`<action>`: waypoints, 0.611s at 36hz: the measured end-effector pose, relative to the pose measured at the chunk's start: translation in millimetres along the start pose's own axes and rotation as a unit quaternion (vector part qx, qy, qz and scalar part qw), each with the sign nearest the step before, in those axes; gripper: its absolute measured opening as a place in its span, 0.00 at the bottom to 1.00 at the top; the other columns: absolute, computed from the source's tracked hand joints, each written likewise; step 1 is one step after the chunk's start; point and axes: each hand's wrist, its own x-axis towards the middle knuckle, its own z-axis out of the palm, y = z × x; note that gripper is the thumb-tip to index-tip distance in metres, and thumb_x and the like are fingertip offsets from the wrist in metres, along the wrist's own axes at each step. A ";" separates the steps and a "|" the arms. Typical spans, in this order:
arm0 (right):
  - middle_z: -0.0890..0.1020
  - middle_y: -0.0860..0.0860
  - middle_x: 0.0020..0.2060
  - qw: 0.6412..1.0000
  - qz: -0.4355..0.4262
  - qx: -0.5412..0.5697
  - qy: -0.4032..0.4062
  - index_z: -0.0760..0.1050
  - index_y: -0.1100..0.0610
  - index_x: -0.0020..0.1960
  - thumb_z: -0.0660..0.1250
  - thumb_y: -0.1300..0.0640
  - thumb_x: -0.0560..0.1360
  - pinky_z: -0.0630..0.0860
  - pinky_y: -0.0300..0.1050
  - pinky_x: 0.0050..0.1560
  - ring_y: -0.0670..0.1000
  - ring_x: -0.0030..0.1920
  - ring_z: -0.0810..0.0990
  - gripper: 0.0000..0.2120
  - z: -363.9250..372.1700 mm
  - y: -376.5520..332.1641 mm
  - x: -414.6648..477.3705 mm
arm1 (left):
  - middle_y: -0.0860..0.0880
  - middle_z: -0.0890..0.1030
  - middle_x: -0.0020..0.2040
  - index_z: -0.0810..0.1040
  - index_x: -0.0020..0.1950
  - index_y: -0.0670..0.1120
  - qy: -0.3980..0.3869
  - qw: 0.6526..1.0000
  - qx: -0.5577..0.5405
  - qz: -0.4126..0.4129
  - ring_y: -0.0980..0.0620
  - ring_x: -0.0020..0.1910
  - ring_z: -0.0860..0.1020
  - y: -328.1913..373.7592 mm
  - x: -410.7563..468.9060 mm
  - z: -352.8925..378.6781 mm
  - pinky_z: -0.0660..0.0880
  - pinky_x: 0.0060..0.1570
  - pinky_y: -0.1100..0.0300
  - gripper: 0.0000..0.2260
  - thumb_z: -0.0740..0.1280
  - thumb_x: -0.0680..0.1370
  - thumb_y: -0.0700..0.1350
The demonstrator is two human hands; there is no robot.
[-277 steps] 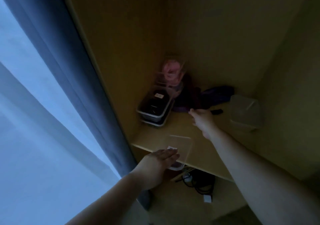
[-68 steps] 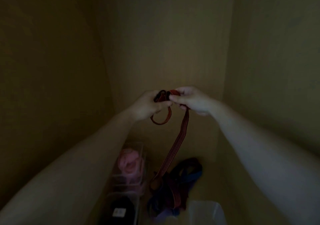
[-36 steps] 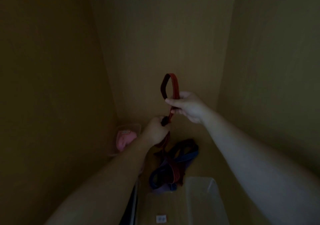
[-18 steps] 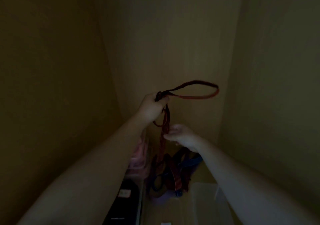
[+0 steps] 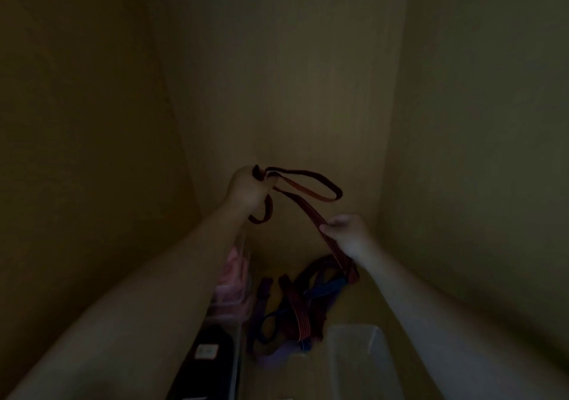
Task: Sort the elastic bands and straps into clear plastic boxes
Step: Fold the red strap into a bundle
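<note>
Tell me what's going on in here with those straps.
A person is gathering up a red strap inside a dim cupboard. The left hand grips a few loops of it, raised, while the right hand pinches the strap lower down. Its tail runs down into the pile of straps on the shelf. A clear box stands in front of the pile; a box of pink bands is at the left.

Both bare forearms reach forward and upward from the lower corners of the dim view, well apart. The left hand (image 5: 248, 191), held higher, grips a gathered end of a red strap (image 5: 303, 207) in its fist. The right hand (image 5: 349, 235), lower, pinches the same strap between thumb and fingers (image 5: 332, 226).
</note>
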 end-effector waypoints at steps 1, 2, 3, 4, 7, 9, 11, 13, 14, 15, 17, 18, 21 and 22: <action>0.81 0.50 0.39 1.000 0.005 -0.004 0.008 0.79 0.56 0.42 0.71 0.61 0.75 0.78 0.47 0.52 0.54 0.46 0.81 0.03 -3.5 -0.4 2.1 | 0.51 0.74 0.32 0.77 0.38 0.42 -0.017 1.000 0.007 0.013 0.57 0.30 0.71 0.5 -1.6 0.9 0.66 0.27 0.68 0.10 0.69 0.77 0.46; 0.81 0.51 0.38 1.000 0.013 -0.003 0.014 0.79 0.55 0.39 0.70 0.63 0.74 0.78 0.49 0.54 0.56 0.48 0.81 0.07 -6.2 -1.0 5.9 | 0.52 0.74 0.32 0.77 0.37 0.43 -0.035 0.999 0.010 0.023 0.58 0.29 0.71 0.7 -2.5 1.6 0.65 0.25 0.70 0.11 0.69 0.77 0.47; 0.81 0.52 0.38 1.000 0.021 0.007 0.019 0.78 0.55 0.36 0.70 0.66 0.74 0.78 0.52 0.56 0.58 0.49 0.81 0.10 -8.7 -1.0 10.0 | 0.53 0.75 0.32 0.77 0.37 0.44 -0.056 0.998 0.008 0.029 0.59 0.29 0.71 0.7 -3.2 2.0 0.65 0.25 0.72 0.11 0.70 0.77 0.47; 0.80 0.52 0.37 0.999 0.021 0.008 0.027 0.78 0.55 0.34 0.70 0.67 0.73 0.77 0.53 0.57 0.59 0.49 0.80 0.12 -10.3 -2.2 12.4 | 0.55 0.76 0.33 0.78 0.38 0.45 -0.073 0.997 0.007 0.032 0.60 0.30 0.73 0.9 -4.0 2.4 0.66 0.27 0.73 0.10 0.70 0.77 0.48; 0.79 0.49 0.34 0.998 -0.023 -0.029 0.044 0.77 0.52 0.32 0.68 0.68 0.73 0.76 0.47 0.52 0.54 0.45 0.79 0.15 -11.7 -8.6 15.9 | 0.55 0.76 0.35 0.78 0.45 0.45 -0.082 0.994 0.038 0.057 0.60 0.33 0.73 3.1 -7.8 3.1 0.66 0.29 0.75 0.08 0.66 0.79 0.50; 0.79 0.47 0.34 0.997 -0.059 -0.016 0.041 0.78 0.53 0.33 0.67 0.69 0.73 0.75 0.39 0.46 0.51 0.44 0.78 0.15 -9.6 -16.8 14.9 | 0.55 0.74 0.36 0.75 0.48 0.46 -0.073 0.993 0.051 0.077 0.58 0.35 0.72 3.7 -11.1 3.6 0.67 0.32 0.71 0.09 0.63 0.80 0.51; 0.79 0.47 0.38 0.997 -0.076 0.015 0.013 0.79 0.56 0.43 0.66 0.70 0.74 0.74 0.33 0.42 0.50 0.45 0.78 0.09 -5.8 -29.2 9.8 | 0.55 0.74 0.38 0.73 0.49 0.48 -0.075 0.992 0.048 0.094 0.57 0.38 0.72 5.1 -14.9 3.8 0.68 0.38 0.64 0.09 0.61 0.81 0.53; 0.79 0.49 0.47 0.993 -0.093 0.051 -0.043 0.77 0.58 0.61 0.69 0.68 0.74 0.76 0.39 0.52 0.50 0.52 0.78 0.16 -4.0 -41.8 3.8 | 0.54 0.74 0.38 0.71 0.46 0.50 -0.097 0.988 0.032 0.116 0.57 0.38 0.72 8.5 -19.6 3.2 0.69 0.42 0.61 0.09 0.60 0.81 0.53; 0.79 0.49 0.53 0.991 -0.106 0.044 -0.073 0.72 0.57 0.67 0.71 0.66 0.73 0.75 0.43 0.58 0.49 0.57 0.77 0.24 -3.4 -47.3 1.5 | 0.54 0.74 0.38 0.71 0.45 0.50 -0.107 0.987 0.017 0.119 0.57 0.38 0.72 11.0 -22.8 2.9 0.69 0.44 0.60 0.08 0.60 0.81 0.53; 0.77 0.48 0.59 0.987 -0.119 0.028 -0.105 0.68 0.54 0.71 0.73 0.63 0.72 0.72 0.45 0.63 0.48 0.61 0.75 0.30 -2.5 -52.9 -1.7 | 0.53 0.75 0.39 0.71 0.45 0.50 -0.114 0.987 -0.005 0.115 0.57 0.39 0.73 12.5 -25.2 2.7 0.70 0.45 0.59 0.08 0.60 0.81 0.52; 0.76 0.47 0.64 0.976 -0.120 0.013 -0.179 0.64 0.51 0.73 0.75 0.59 0.70 0.70 0.45 0.66 0.45 0.64 0.73 0.35 1.4 -62.1 -8.5 | 0.53 0.76 0.40 0.72 0.47 0.49 -0.119 0.985 -0.054 0.108 0.57 0.40 0.74 15.6 -29.5 2.9 0.72 0.48 0.59 0.08 0.60 0.81 0.52; 0.77 0.47 0.63 0.970 -0.112 0.017 -0.214 0.66 0.49 0.71 0.76 0.58 0.70 0.71 0.43 0.64 0.45 0.63 0.75 0.33 4.0 -64.7 -10.5 | 0.53 0.76 0.41 0.72 0.48 0.49 -0.121 0.984 -0.077 0.105 0.57 0.41 0.75 17.1 -31.3 3.4 0.71 0.49 0.60 0.07 0.60 0.81 0.52; 0.84 0.52 0.53 0.954 -0.109 0.006 -0.278 0.75 0.49 0.60 0.73 0.59 0.72 0.75 0.39 0.58 0.48 0.54 0.82 0.19 12.6 -67.2 -21.1 | 0.51 0.75 0.44 0.73 0.51 0.48 -0.137 0.969 -0.202 0.042 0.54 0.45 0.74 21.5 -35.5 4.2 0.70 0.49 0.59 0.04 0.63 0.79 0.48; 0.84 0.54 0.48 0.955 -0.114 0.013 -0.275 0.76 0.52 0.60 0.72 0.61 0.73 0.76 0.39 0.56 0.49 0.49 0.83 0.17 15.2 -65.7 -22.7 | 0.49 0.74 0.44 0.73 0.51 0.47 -0.144 0.957 -0.253 0.022 0.52 0.45 0.73 23.4 -37.2 3.5 0.69 0.48 0.58 0.05 0.64 0.77 0.45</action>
